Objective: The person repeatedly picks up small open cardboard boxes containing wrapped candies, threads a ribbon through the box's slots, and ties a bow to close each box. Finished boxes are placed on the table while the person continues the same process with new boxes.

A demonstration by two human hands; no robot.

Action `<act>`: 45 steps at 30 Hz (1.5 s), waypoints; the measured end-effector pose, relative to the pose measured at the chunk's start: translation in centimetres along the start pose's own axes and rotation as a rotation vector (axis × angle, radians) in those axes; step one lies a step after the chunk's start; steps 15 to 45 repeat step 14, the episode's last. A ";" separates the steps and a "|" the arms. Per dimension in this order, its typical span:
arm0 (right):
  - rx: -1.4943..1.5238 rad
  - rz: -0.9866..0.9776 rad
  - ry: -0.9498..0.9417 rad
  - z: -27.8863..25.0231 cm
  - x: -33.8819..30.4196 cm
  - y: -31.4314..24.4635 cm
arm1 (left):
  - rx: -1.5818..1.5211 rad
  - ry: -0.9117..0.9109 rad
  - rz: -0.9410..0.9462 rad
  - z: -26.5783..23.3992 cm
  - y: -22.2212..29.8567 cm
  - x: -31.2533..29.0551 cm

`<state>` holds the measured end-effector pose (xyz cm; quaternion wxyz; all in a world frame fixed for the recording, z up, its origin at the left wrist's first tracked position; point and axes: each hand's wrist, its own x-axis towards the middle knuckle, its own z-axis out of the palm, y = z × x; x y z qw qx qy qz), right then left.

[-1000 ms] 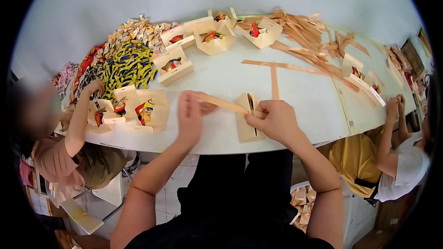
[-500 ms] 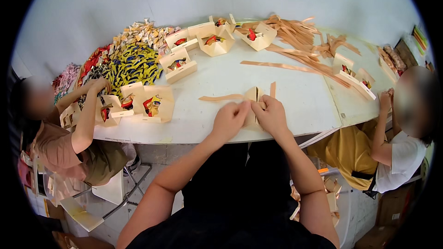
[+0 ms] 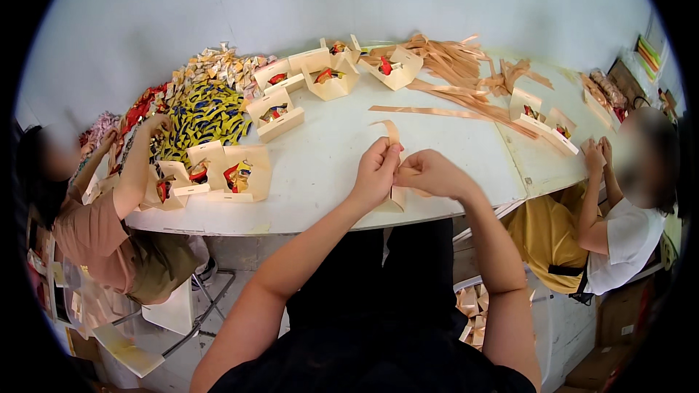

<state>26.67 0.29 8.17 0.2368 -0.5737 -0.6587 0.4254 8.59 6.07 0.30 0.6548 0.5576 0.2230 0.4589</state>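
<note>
A small cream card box (image 3: 395,201) stands near the table's front edge, mostly hidden beneath my hands. My left hand (image 3: 374,175) is closed in a pinch on a tan ribbon (image 3: 392,131), whose free end curls up above the fingers. Close beside it, my right hand (image 3: 435,173) is bent over at the wrist, its fingers pinching the same ribbon at the top of the box. A loop or knot between the fingertips is too covered to make out.
Open cream boxes (image 3: 331,87) with wrapped sweets stand across the back and left of the white table (image 3: 328,182). Behind lies a heap of tan ribbons (image 3: 451,65). Blue-and-yellow packets (image 3: 211,116) are piled at left. One co-worker sits on each side.
Both hands have shifted on the ribbon: my left has turned upright with the end standing above it, my right has rolled over. The left co-worker's arms have moved toward the piles.
</note>
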 end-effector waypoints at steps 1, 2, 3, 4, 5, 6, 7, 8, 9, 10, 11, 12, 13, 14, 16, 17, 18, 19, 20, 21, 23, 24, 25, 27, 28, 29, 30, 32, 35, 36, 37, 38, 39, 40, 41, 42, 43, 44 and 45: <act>0.025 -0.035 0.007 -1.4 -0.2 -0.3 | 0.044 -0.028 0.014 0.0 -0.3 0.0; 0.056 -0.069 0.015 -2.7 -0.4 -0.4 | 0.084 -0.035 0.044 0.1 -0.2 -0.1; 0.087 -0.104 0.023 -3.7 -0.4 -0.8 | 0.123 -0.041 0.075 0.2 -0.2 -0.2; 0.097 -0.104 0.085 -4.5 -0.6 -2.0 | 0.164 -0.049 0.102 0.4 -0.1 -0.4; 0.110 -0.111 0.134 -4.8 -0.4 -3.8 | 0.242 -0.040 0.133 0.1 0.0 -0.9; 0.116 -0.110 0.199 -4.9 -0.5 -4.9 | 0.309 -0.048 0.169 0.4 0.1 -1.2; 0.254 -0.229 0.228 -4.0 -0.3 -5.4 | 0.378 -0.054 0.207 0.6 0.2 -1.3; 0.391 -0.352 0.255 -2.9 0.0 -6.0 | 0.359 -0.044 0.178 0.7 0.5 -1.2; 0.527 -0.475 0.281 -1.8 0.3 -6.5 | 0.341 -0.034 0.149 0.7 0.7 -1.2; 0.523 -0.469 0.356 -1.5 0.5 -6.5 | 0.324 -0.013 0.124 0.6 1.0 -1.2; 0.521 -0.462 0.432 -1.1 0.8 -6.5 | 0.241 -0.012 0.112 0.3 0.9 -1.1; 0.399 -0.322 0.473 -2.1 0.3 -5.7 | 0.159 -0.011 0.101 -0.1 0.4 -0.9; 0.273 -0.177 0.512 -2.7 0.0 -5.0 | 0.071 -0.011 0.086 -0.2 -0.1 -0.8; 0.270 -0.176 0.507 -2.7 0.1 -4.8 | 0.064 -0.024 0.142 -0.4 -0.6 -0.7; 0.270 -0.176 0.507 -2.7 0.1 -4.8 | 0.064 -0.024 0.142 -0.4 -0.6 -0.7; 0.270 -0.176 0.507 -2.7 0.1 -4.8 | 0.064 -0.024 0.142 -0.4 -0.6 -0.7; 0.270 -0.176 0.507 -2.7 0.1 -4.8 | 0.064 -0.024 0.142 -0.4 -0.6 -0.7; 0.270 -0.176 0.507 -2.7 0.1 -4.8 | 0.064 -0.024 0.142 -0.4 -0.6 -0.7; 0.270 -0.176 0.507 -2.7 0.1 -4.8 | 0.064 -0.024 0.142 -0.4 -0.6 -0.7; 0.270 -0.176 0.507 -2.7 0.1 -4.8 | 0.064 -0.024 0.142 -0.4 -0.6 -0.7; 0.270 -0.176 0.507 -2.7 0.1 -4.8 | 0.064 -0.024 0.142 -0.4 -0.6 -0.7; 0.270 -0.176 0.507 -2.7 0.1 -4.8 | 0.064 -0.024 0.142 -0.4 -0.6 -0.7; 0.270 -0.176 0.507 -2.7 0.1 -4.8 | 0.064 -0.024 0.142 -0.4 -0.6 -0.7; 0.270 -0.176 0.507 -2.7 0.1 -4.8 | 0.064 -0.024 0.142 -0.4 -0.6 -0.7; 0.270 -0.176 0.507 -2.7 0.1 -4.8 | 0.064 -0.024 0.142 -0.4 -0.6 -0.7; 0.270 -0.176 0.507 -2.7 0.1 -4.8 | 0.064 -0.024 0.142 -0.4 -0.6 -0.7; 0.270 -0.176 0.507 -2.7 0.1 -4.8 | 0.064 -0.024 0.142 -0.4 -0.6 -0.7; 0.270 -0.176 0.507 -2.7 0.1 -4.8 | 0.064 -0.024 0.142 -0.4 -0.6 -0.7; 0.270 -0.176 0.507 -2.7 0.1 -4.8 | 0.064 -0.024 0.142 -0.4 -0.6 -0.7; 0.270 -0.176 0.507 -2.7 0.1 -4.8 | 0.064 -0.024 0.142 -0.4 -0.6 -0.7; 0.270 -0.176 0.507 -2.7 0.1 -4.8 | 0.064 -0.024 0.142 -0.4 -0.6 -0.7; 0.270 -0.176 0.507 -2.7 0.1 -4.8 | 0.064 -0.024 0.142 -0.4 -0.6 -0.7; 0.270 -0.176 0.507 -2.7 0.1 -4.8 | 0.064 -0.024 0.142 -0.4 -0.6 -0.7; 0.270 -0.176 0.507 -2.7 0.1 -4.8 | 0.064 -0.024 0.142 -0.4 -0.6 -0.7; 0.270 -0.176 0.507 -2.7 0.1 -4.8 | 0.064 -0.024 0.142 -0.4 -0.6 -0.7; 0.270 -0.176 0.507 -2.7 0.1 -4.8 | 0.064 -0.024 0.142 -0.4 -0.6 -0.7; 0.270 -0.176 0.507 -2.7 0.1 -4.8 | 0.064 -0.024 0.142 -0.4 -0.6 -0.7; 0.270 -0.176 0.507 -2.7 0.1 -4.8 | 0.064 -0.024 0.142 -0.4 -0.6 -0.7; 0.270 -0.176 0.507 -2.7 0.1 -4.8 | 0.064 -0.024 0.142 -0.4 -0.6 -0.7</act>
